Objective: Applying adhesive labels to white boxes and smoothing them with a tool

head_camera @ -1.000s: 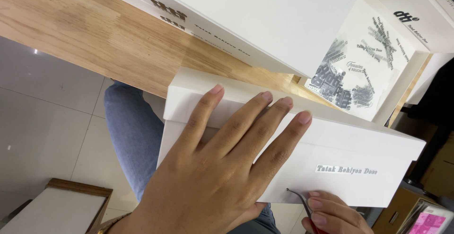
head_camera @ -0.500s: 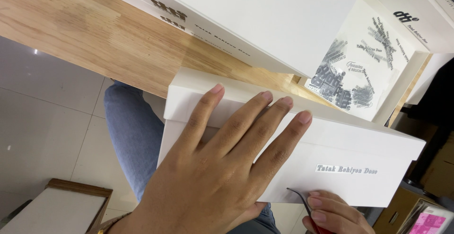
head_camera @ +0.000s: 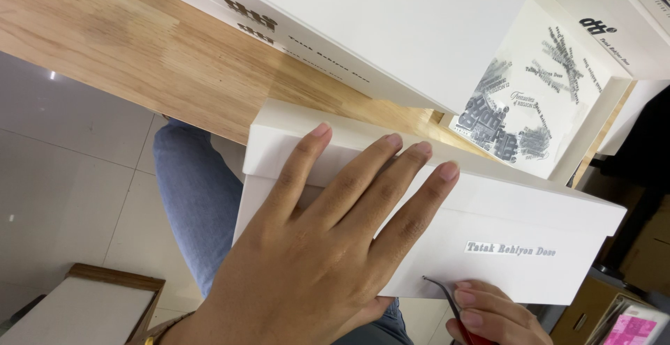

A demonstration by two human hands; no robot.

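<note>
White box (head_camera: 502, 226), lid on, tilted on worktop edge (head_camera: 139, 59), small silver label on side. Thin curved tweezers (head_camera: 447, 297) tip touching box's lower side.

Pale glossy floor tiles (head_camera: 63, 170), light wooden tabletop (head_camera: 139, 52), low wood-framed stand (head_camera: 91, 306)

Right hand (head_camera: 492, 313) cut off at bottom edge; tweezers (head_camera: 447, 297) mostly hidden (only curved tip shows).

wooden tabletop (head_camera: 139, 52), stacked white boxes (head_camera: 419, 24), printed sheet (head_camera: 530, 101), grey tiled floor (head_camera: 63, 177), pink packet (head_camera: 631, 330)
</note>
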